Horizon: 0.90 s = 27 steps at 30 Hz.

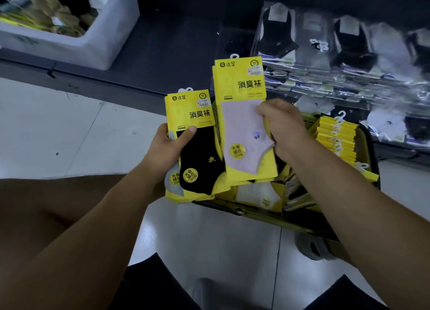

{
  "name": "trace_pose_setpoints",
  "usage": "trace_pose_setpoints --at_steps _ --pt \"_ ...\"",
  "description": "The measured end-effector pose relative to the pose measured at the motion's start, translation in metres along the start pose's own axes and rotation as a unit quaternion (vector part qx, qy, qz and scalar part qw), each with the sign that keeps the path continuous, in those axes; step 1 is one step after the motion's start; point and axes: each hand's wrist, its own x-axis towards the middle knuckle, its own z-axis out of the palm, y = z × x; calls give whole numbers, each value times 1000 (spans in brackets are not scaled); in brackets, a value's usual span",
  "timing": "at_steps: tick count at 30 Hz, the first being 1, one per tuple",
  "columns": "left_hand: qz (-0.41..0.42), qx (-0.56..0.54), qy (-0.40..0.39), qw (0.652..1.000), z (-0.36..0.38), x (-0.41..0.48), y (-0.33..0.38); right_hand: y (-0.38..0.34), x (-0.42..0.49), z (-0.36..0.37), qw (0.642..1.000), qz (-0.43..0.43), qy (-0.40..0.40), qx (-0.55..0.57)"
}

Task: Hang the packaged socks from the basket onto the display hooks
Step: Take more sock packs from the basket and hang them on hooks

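- Left hand (169, 144): gripping a small stack of sock packs, thumb pressed across the front one.
- Front of that stack, black pack (200, 156): yellow card with black characters, black ankle sock, round yellow sticker near the toe, white hook on top. Grey sock of the pack behind showing at the lower left edge.
- Right hand (282, 128): fingers curled round the right edge of the pink pack (244, 128), with more yellow cards stacked behind it.
- Pink pack: same yellow card, price label at the upper right, pale pink sock with a small stitched motif, round sticker low down. Held a little higher than the black pack and overlapping its right edge.
- Both packs held above the left end of the basket (267, 216).
- Basket: dark, yellow-green rim, standing on the floor (69, 128). Inside, a white-sock pack lying flat at the near side and a row (337, 137) of packs on edge at the right, white hooks up.
- Floor: pale glossy tile.
- Display (349, 54): dark unit at the right, carrying rows of clear-bagged socks in black, grey and white.
- Bin (100, 44): white, upper left, on a dark ledge; contents blurred.
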Motion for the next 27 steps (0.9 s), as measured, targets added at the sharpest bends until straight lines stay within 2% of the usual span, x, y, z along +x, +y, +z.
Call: trace_pose_setpoints --at_steps 2,4,7,10,13,14,16,19,22,27 --pt "12 30 10 999 2 -1 3 0 -7 15 994 56 -61 70" --pt "21 71 15 997 5 -2 7 9 -12 28 992 63 -97 42" --pt "1 26 -13 1000 10 -7 13 26 -17 40 992 31 -107 -63" --pt "-7 -59 -65 996 11 -8 10 39 -9 42 988 11 -126 -91" --pt "-27 -59 -31 997 6 -5 7 57 11 32 990 31 -105 -85" --pt "-35 -62 -29 997 5 -5 7 65 21 25 989 31 -83 -115" --pt "-38 -63 -35 997 3 -4 6 88 46 6 968 17 -56 -242" --pt "-35 -58 -40 997 3 -2 4 119 76 -18 916 40 -53 -396" --pt "-37 -50 -38 997 2 2 4 136 92 -24 881 44 -58 -467" --pt "-41 -47 -38 997 2 6 4 152 109 -15 820 2 -83 -566"
